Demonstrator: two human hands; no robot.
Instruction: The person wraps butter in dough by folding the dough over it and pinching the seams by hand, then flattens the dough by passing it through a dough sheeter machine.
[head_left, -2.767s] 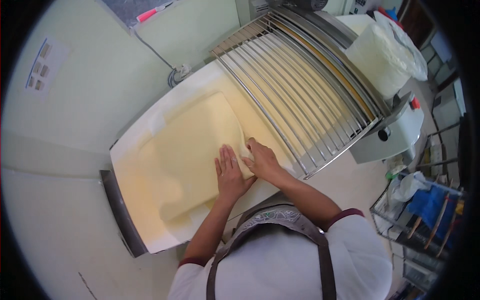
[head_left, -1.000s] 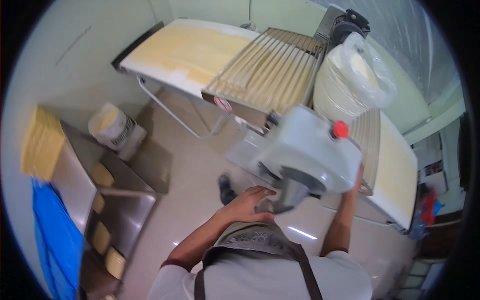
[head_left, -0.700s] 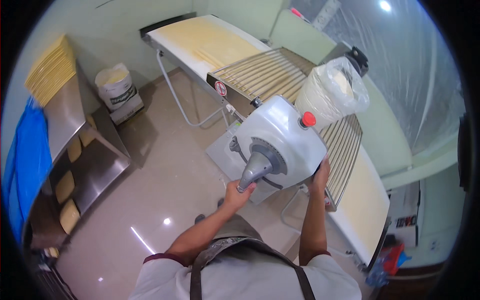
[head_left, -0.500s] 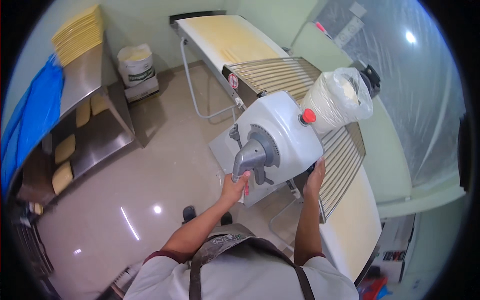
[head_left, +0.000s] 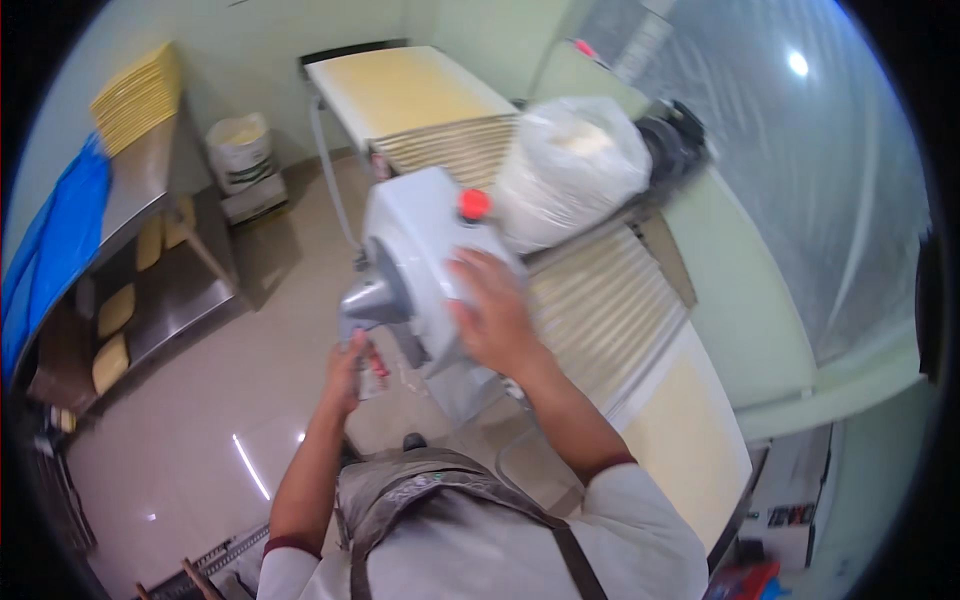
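A dough sheeter with a white-grey head (head_left: pixel 425 215) stands in front of me. On its side is a grey metal lever (head_left: pixel 368 300) set on a round dial. My left hand (head_left: pixel 346 375) is closed round the lever's lower end, and a red-and-white piece hangs beside its fingers. My right hand (head_left: pixel 495 315) lies on the head's near side with its fingers spread, below a red knob (head_left: pixel 474 205). A clear plastic bag of white powder (head_left: pixel 575 170) sits on top of the machine, past the knob.
Pale, flour-dusted conveyor belts (head_left: pixel 410 85) run out both ways under slatted metal guards (head_left: pixel 600 295). At left, a steel shelf unit (head_left: pixel 150 185) holds stacked yellow trays (head_left: pixel 140 95), a blue sheet (head_left: pixel 55 240) and flat dough pieces (head_left: pixel 117 310). A white bucket (head_left: pixel 240 160) stands by the wall.
My right hand has moved from under the head's right edge up onto its near side. The left hand and the lever appear farther left, and the view has shifted toward the machine.
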